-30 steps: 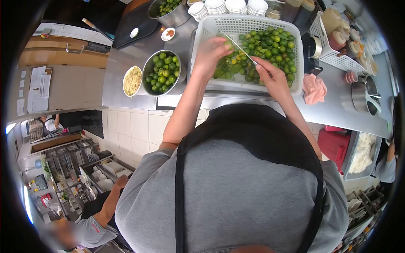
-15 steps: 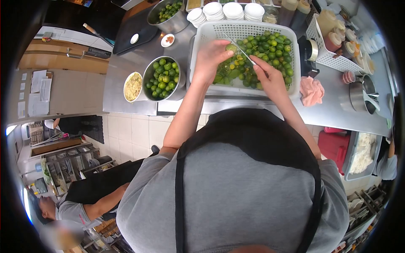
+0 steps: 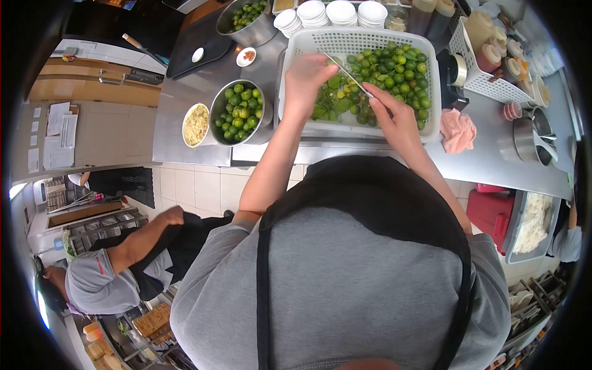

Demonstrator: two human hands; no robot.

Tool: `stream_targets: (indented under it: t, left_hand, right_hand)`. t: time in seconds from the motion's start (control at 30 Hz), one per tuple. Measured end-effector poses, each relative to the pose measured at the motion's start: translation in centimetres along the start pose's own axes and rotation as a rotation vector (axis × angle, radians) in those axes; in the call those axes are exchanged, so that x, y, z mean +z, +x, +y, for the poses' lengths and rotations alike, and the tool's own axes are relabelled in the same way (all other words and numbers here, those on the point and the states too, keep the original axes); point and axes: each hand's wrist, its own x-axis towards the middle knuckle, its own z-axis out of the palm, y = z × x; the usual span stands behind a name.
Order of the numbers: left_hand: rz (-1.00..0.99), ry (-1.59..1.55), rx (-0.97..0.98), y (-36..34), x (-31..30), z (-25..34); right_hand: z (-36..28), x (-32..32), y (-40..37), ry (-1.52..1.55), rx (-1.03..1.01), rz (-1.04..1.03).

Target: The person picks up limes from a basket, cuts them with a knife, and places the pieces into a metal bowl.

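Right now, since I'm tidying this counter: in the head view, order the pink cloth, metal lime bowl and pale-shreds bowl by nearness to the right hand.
1. Pink cloth, just right of the right hand, which grips the knife.
2. Metal lime bowl, left of the white basket.
3. Pale-shreds bowl, farthest left.

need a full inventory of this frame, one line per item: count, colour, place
white plastic mesh basket: one, white, counter centre
small green limes: many, green, heaped in the basket
round steel bowl of limes: one, silver, left of the basket
second steel bowl of limes: one, silver, top edge
pale bowl of yellowish shreds: one, left of the round steel bowl
stacked white dishes: several stacks, white, behind the basket
pink cloth: one, pink, right of the basket
co-worker in grey shirt: one, lower left
thin steel knife: one, silver, over the basket
left hand: at the blade, grip unclear
right hand: grips the knife
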Motion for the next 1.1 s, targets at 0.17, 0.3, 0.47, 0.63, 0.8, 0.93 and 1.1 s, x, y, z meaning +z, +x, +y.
stream_targets:
  t: [0.17,0.3,0.47,0.63,0.8,0.93,1.1]
  left_hand:
    - [-0.094,-0.417,-0.199,-0.6,0.4,1.3]
    - [-0.038,-0.473,-0.190,0.7,-3.1,1.1]
    - [0.196,0.453,-0.012,0.9,-11.7,3.8]
    - [0.167,1.253,-0.161,-0.2,-14.6,7.3]
    - [-0.083,1.005,0.035,2.2,-10.4,1.6]
    - [-0.578,1.157,-0.034,1.4,-0.8,-2.5]
    - [-0.822,1.448,-0.015,0.0,4.6,-6.5]
  right_hand:
    - [0.1,0.1,0.3,0.034,-0.039,0.028]
    - [0.0,-0.1,-0.1,0.005,0.029,-0.054]
    - [1.9,-0.4,-0.1,0.014,0.010,-0.005]
    - [2.6,-1.3,0.5,0.027,0.117,0.008]
    - [2.3,-1.7,0.5,0.041,0.116,0.026]
    - [2.5,-2.0,0.5,0.054,0.130,0.028]
    - [2.5,-2.4,0.2,0.077,0.140,0.029]
